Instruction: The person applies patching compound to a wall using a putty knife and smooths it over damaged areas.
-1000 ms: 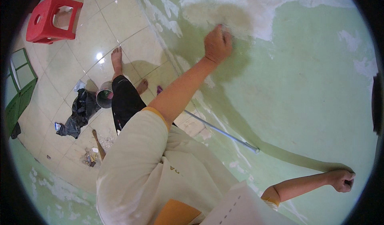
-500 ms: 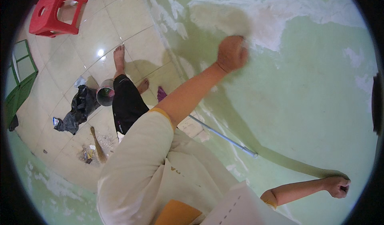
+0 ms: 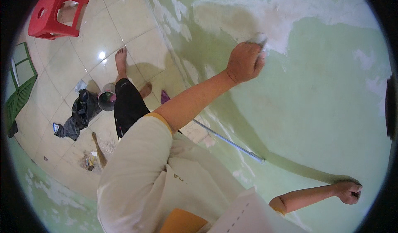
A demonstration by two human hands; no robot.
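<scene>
My left hand [image 3: 246,64] is closed around a small, flat, whitish piece [image 3: 259,38] and holds it at the wall, by the lower edge of a patch of white filler [image 3: 232,21]. Fingers cover much of the piece, so its exact kind does not show. Over on the far right, my right hand [image 3: 348,192] is curled into a fist close against the pale green wall [image 3: 319,104], and nothing sticks out of it. Between my two arms, a thin bluish pole [image 3: 228,140] slants near the wall.
On the tiled floor [image 3: 137,9] stand a red plastic stool [image 3: 49,19] and a grey bucket [image 3: 107,100] beside a black plastic bag [image 3: 83,108]. A hand broom [image 3: 98,150] lies by some debris [image 3: 88,161]. Something green and slatted [image 3: 23,96] is at the left edge.
My left hand has shifted slightly down and to the right along the wall, and the whitish piece now shows above its fingers. My right fist has stayed nearly in place.
</scene>
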